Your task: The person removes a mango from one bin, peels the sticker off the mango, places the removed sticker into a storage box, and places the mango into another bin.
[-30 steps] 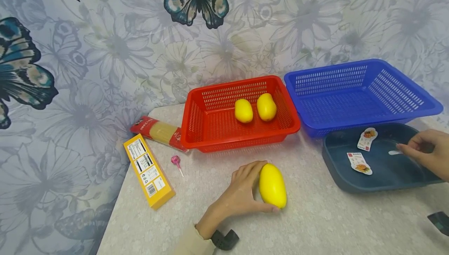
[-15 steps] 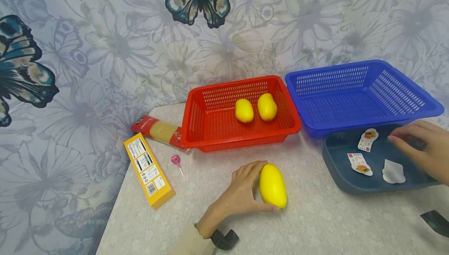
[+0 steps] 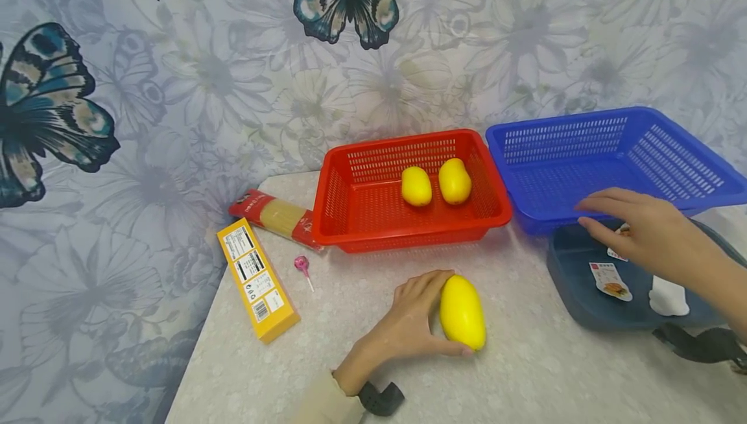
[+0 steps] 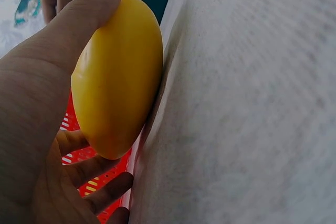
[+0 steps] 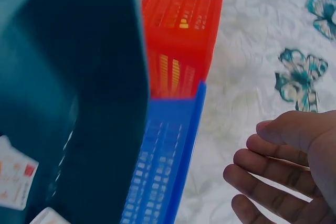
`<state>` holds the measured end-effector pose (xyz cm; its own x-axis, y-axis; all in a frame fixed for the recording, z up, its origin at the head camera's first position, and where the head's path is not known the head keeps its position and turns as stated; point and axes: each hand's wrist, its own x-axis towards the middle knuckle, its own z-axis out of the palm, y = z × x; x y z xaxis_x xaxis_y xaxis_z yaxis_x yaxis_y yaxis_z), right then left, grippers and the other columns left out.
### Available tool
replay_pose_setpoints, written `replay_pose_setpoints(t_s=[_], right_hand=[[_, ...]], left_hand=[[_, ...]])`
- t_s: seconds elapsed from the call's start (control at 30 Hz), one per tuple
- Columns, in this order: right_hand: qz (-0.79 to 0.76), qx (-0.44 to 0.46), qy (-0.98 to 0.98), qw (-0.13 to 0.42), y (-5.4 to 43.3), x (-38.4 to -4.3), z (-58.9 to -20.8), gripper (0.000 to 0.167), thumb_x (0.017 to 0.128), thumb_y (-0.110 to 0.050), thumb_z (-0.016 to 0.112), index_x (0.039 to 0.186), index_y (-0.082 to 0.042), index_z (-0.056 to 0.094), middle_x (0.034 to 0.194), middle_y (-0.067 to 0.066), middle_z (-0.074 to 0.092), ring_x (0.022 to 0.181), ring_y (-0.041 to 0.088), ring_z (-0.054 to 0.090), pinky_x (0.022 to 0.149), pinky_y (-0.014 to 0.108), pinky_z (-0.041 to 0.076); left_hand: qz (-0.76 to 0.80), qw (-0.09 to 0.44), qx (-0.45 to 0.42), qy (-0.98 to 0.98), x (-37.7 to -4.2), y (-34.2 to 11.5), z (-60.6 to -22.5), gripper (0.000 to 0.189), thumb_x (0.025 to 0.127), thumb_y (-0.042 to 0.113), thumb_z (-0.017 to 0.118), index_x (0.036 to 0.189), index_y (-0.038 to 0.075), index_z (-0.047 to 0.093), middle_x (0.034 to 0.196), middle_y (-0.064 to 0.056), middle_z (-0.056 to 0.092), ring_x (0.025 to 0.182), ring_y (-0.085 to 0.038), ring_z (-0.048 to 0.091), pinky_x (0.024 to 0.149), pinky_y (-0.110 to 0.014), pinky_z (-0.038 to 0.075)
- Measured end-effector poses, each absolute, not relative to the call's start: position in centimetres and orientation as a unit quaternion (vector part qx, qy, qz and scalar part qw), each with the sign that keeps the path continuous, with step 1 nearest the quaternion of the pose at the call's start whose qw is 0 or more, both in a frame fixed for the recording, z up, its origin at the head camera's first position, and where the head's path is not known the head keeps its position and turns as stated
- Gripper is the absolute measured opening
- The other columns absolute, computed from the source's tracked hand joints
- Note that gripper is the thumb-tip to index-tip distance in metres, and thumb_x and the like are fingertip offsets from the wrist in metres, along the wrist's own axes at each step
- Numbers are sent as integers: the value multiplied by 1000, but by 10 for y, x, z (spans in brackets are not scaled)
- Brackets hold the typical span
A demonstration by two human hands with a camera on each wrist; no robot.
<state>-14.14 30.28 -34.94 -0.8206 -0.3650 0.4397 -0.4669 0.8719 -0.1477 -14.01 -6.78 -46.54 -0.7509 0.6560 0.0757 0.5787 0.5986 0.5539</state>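
Observation:
My left hand (image 3: 405, 327) holds a yellow mango (image 3: 463, 312) on the table, thumb at its near end and fingertips at its far end. In the left wrist view the thumb lies beside the small green stem of the mango (image 4: 121, 77). My right hand (image 3: 648, 229), holding nothing, hovers over the dark teal tray (image 3: 569, 297) with its fingers loosely bent. In the tray lie a printed food cutout (image 3: 611, 281), a second one partly hidden by the right hand, and a white blank-faced cutout (image 3: 668, 296).
Two more mangoes (image 3: 416, 186) lie in the red basket (image 3: 408, 240) at the back. A blue basket (image 3: 560, 181) stands right of it, behind the tray. On the left are a noodle packet (image 3: 283, 218), a yellow box (image 3: 258, 281) and a pink lollipop (image 3: 301, 264).
My right hand has let go of the white cutout, which now lies in the tray, and has moved left and opened out. The left hand keeps its hold on the mango.

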Motion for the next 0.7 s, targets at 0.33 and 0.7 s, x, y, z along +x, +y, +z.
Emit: replay_pose_setpoints(t_s=[0.33, 0.7], right_hand=[[145, 279, -935, 163, 273, -161, -346, 34, 83, -8, 79, 116, -3, 72, 116, 14, 69, 107, 37, 65, 86, 57, 52], [151, 368, -900, 179, 250, -180, -353, 35, 80, -5, 80, 115, -2, 73, 111, 11, 71, 101, 32, 69, 81, 50, 56]], left_hand=[[284, 65, 348, 891, -139, -66, -467, 112, 69, 70, 79, 157, 25, 27, 155, 7, 32, 141, -14, 30, 110, -47, 27], [276, 51, 354, 892, -139, -67, -467, 112, 69, 71, 78, 157, 25, 27, 154, 7, 33, 141, -13, 30, 109, -46, 28]])
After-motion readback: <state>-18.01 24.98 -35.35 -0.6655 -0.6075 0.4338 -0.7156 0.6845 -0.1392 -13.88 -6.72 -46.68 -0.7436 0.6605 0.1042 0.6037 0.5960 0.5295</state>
